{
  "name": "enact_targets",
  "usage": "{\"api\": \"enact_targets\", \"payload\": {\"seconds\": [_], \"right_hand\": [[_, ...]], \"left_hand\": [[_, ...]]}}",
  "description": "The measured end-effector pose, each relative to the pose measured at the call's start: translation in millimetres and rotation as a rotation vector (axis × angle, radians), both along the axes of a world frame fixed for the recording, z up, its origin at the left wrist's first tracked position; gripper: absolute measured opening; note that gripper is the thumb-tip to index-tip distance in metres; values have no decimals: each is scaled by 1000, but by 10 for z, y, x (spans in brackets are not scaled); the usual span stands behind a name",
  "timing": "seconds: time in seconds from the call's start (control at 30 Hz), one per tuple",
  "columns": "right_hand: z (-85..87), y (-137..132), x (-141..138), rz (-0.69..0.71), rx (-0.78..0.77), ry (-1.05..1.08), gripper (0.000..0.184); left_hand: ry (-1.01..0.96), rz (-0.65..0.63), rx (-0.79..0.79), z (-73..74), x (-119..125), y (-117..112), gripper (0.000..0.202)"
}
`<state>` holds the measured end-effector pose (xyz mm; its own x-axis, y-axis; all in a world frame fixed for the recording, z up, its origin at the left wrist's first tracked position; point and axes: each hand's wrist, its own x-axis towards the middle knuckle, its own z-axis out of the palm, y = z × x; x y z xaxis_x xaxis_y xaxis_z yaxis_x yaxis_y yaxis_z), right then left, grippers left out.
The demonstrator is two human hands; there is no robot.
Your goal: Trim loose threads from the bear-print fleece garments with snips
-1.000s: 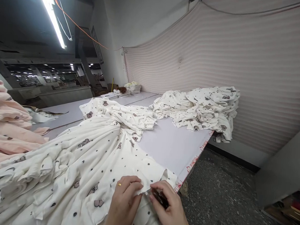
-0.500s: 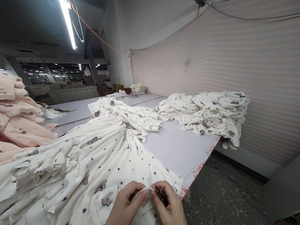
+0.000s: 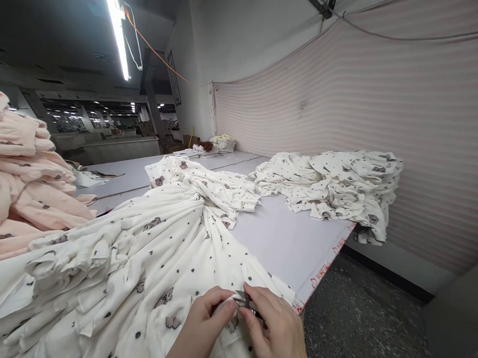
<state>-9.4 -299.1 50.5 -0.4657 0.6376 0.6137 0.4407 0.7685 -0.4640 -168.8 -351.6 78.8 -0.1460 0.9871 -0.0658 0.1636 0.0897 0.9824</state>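
White fabric (image 3: pixel 180 255) tight between left fingers (image 3: pixel 224 311), metal tool (image 3: pixel 243 297) half-hidden within gripping right fingers (image 3: pixel 263 304).

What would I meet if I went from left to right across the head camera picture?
Pink cloth pile → long bright lamp → the person's left hand → their right hand → dark speckled floor.

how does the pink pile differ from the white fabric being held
The left grip pinches the white fabric; the pink pile lies untouched. The white fabric spreads in long folds; the pink pile is heaped up. Both carry scattered darker motifs.
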Motion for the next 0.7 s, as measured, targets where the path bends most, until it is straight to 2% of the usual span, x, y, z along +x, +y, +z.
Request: {"api": "enact_targets", "payload": {"seconds": [0.27, 0.43, 0.57, 0.7], "right_hand": [[-10, 29, -25, -23, -16, 45, 28], [20, 42, 28, -39, -77, 5, 25], [39, 21, 68, -10, 27, -57, 31], [73, 0, 37, -46, 100, -91, 31]], "left_hand": [[-169, -22, -34, 109, 55, 3, 31], [-165, 84, -39, 71, 40, -4, 30], [-205, 82, -45, 100, 33, -9, 29], [-214, 50, -70, 165, 31, -21, 28]]}}
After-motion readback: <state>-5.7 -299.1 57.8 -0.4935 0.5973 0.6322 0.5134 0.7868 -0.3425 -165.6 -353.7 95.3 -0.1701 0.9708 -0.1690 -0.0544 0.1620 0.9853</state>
